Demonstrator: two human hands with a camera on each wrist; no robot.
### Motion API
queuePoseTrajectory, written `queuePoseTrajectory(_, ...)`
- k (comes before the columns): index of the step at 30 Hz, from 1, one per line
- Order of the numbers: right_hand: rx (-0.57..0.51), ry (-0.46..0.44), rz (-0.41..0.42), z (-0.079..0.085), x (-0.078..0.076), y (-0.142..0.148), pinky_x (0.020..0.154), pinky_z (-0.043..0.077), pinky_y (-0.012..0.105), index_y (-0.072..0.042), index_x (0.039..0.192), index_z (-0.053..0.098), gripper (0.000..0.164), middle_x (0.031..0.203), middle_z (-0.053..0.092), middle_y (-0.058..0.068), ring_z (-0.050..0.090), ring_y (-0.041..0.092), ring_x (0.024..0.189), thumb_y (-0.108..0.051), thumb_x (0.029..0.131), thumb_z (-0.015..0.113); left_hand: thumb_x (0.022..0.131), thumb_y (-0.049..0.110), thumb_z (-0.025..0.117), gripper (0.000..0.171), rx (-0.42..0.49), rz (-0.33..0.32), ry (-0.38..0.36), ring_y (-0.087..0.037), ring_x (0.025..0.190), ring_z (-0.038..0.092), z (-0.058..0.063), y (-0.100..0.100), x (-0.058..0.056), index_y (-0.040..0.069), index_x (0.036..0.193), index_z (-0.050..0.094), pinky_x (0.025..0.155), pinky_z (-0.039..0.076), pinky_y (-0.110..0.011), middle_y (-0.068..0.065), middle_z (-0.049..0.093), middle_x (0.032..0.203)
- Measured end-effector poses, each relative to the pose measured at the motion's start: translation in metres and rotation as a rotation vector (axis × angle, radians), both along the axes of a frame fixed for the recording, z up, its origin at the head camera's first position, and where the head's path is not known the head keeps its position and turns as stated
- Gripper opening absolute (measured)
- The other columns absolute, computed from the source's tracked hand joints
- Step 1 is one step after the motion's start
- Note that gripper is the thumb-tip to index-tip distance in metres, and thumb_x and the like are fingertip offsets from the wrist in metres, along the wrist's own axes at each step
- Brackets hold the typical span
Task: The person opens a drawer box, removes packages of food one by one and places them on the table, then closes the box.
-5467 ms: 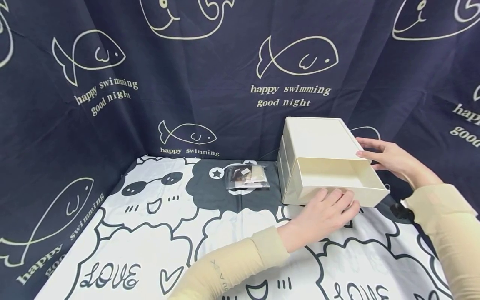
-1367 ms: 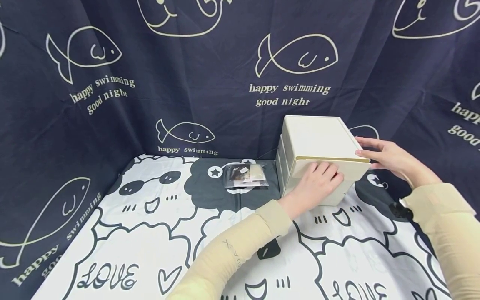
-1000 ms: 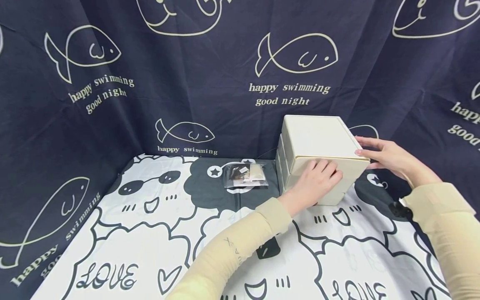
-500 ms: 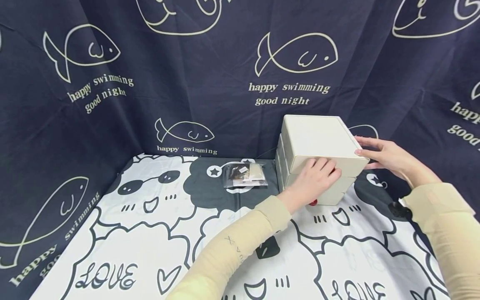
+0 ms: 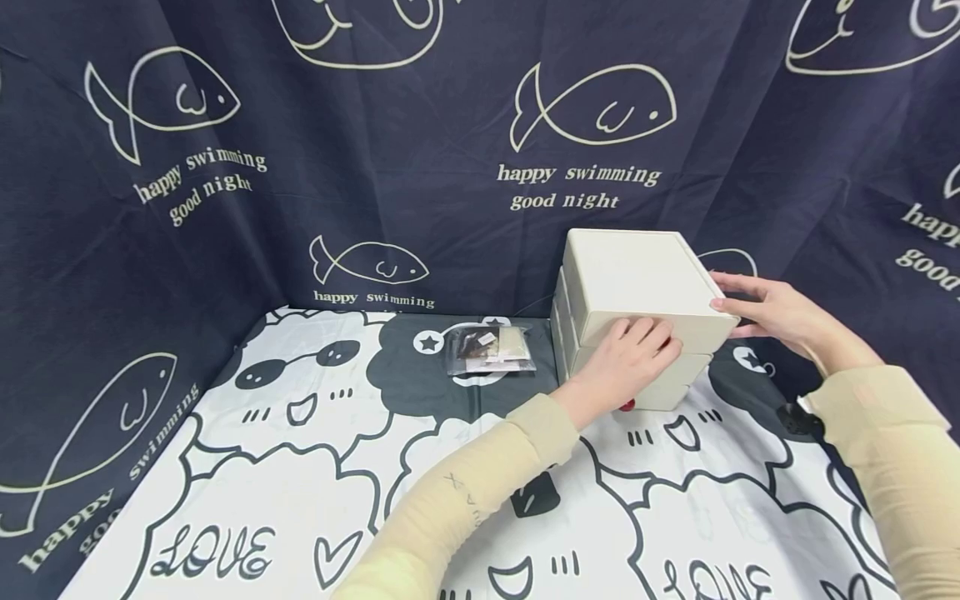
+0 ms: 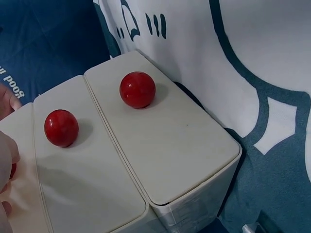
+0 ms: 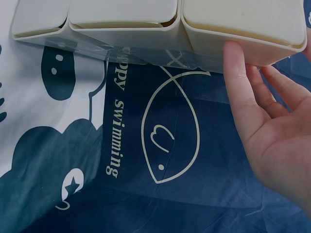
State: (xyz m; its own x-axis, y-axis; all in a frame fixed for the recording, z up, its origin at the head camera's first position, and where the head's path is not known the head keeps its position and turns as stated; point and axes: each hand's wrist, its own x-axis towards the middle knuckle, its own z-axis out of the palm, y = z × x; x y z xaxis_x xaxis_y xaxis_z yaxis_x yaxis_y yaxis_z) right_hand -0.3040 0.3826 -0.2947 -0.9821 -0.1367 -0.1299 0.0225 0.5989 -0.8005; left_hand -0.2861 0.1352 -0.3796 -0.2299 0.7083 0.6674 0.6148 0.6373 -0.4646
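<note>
A cream desktop drawer unit with three stacked drawers stands at the back right, all drawers closed. My left hand is at the top drawer's front, fingers bent around its red knob, which is mostly hidden behind them. The middle drawer's round red knob and the bottom drawer's red knob show fully in the left wrist view. My right hand rests on the unit's right side near the top front corner. Its fingers are extended against the top drawer's casing in the right wrist view.
A clear plastic packet with dark and pale contents lies left of the unit. The table is covered by a white and dark cartoon cloth. A navy fish-print curtain hangs close behind the unit.
The top drawer stood pulled out with its inside showing. My left hand has moved back with its front, and it now sits flush. My right hand has stayed at the unit's side.
</note>
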Motion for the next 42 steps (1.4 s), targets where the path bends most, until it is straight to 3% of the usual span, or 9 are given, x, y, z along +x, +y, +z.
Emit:
queuePoseTrajectory(6, 0.01, 0.0, 0.006, 0.0, -0.001, 0.0, 0.077, 0.054, 0.024, -0.004, 0.149, 0.02, 0.073, 0.154, 0.016, 0.02, 0.05, -0.017, 0.092, -0.03, 0.093, 0.059, 0.101, 0.018, 0.033, 0.034, -0.024, -0.016, -0.098, -0.017, 0.114, 0.043, -0.001, -0.006, 0.004, 0.026, 0.129, 0.05, 0.085, 0.036, -0.031, 0.002, 0.046, 0.129)
queuePoseTrajectory(12, 0.001, -0.003, 0.004, 0.001, 0.001, -0.001, 0.077, 0.054, 0.022, -0.003, 0.149, 0.02, 0.073, 0.155, 0.016, 0.018, 0.05, -0.017, 0.092, -0.029, 0.093, 0.058, 0.096, 0.017, 0.044, 0.039, -0.025, -0.017, -0.128, -0.019, 0.12, 0.04, -0.006, -0.01, 0.009, 0.027, 0.134, 0.048, 0.083, 0.035, -0.031, -0.001, 0.042, 0.135)
queuePoseTrajectory(20, -0.003, 0.001, -0.003, 0.001, 0.002, -0.002, 0.077, 0.054, 0.023, -0.003, 0.149, 0.02, 0.073, 0.154, 0.018, 0.02, 0.053, -0.016, 0.091, -0.029, 0.093, 0.059, 0.097, 0.015, 0.038, 0.037, 0.002, -0.052, -0.052, -0.021, 0.117, 0.044, -0.017, -0.014, 0.012, 0.026, 0.129, 0.052, 0.084, 0.037, -0.033, -0.001, 0.047, 0.132)
queuePoseTrajectory(27, 0.003, 0.006, -0.001, 0.001, 0.002, -0.002, 0.076, 0.054, 0.023, -0.004, 0.149, 0.02, 0.073, 0.153, 0.019, 0.02, 0.052, -0.016, 0.091, -0.03, 0.093, 0.059, 0.096, 0.018, 0.041, 0.031, 0.028, -0.09, 0.013, -0.019, 0.11, 0.048, -0.028, -0.013, 0.011, 0.027, 0.121, 0.057, 0.079, 0.04, -0.033, -0.001, 0.053, 0.127)
queuePoseTrajectory(35, -0.016, 0.006, -0.005, 0.0, 0.003, -0.002, 0.076, 0.054, 0.023, -0.003, 0.149, 0.021, 0.073, 0.153, 0.019, 0.02, 0.053, -0.015, 0.091, -0.028, 0.092, 0.06, 0.1, 0.018, 0.023, 0.037, 0.011, -0.081, 0.033, -0.018, 0.107, 0.05, -0.041, -0.01, 0.006, 0.027, 0.11, 0.058, 0.076, 0.04, -0.031, 0.002, 0.054, 0.119)
queuePoseTrajectory(42, -0.005, -0.001, 0.001, 0.0, 0.001, 0.0, 0.077, 0.054, 0.023, -0.004, 0.149, 0.021, 0.073, 0.154, 0.016, 0.021, 0.052, -0.015, 0.091, -0.029, 0.092, 0.06, 0.1, 0.01, 0.017, 0.043, -0.007, -0.086, 0.046, -0.017, 0.103, 0.05, -0.044, -0.011, 0.005, 0.025, 0.106, 0.057, 0.071, 0.038, -0.028, 0.003, 0.054, 0.117)
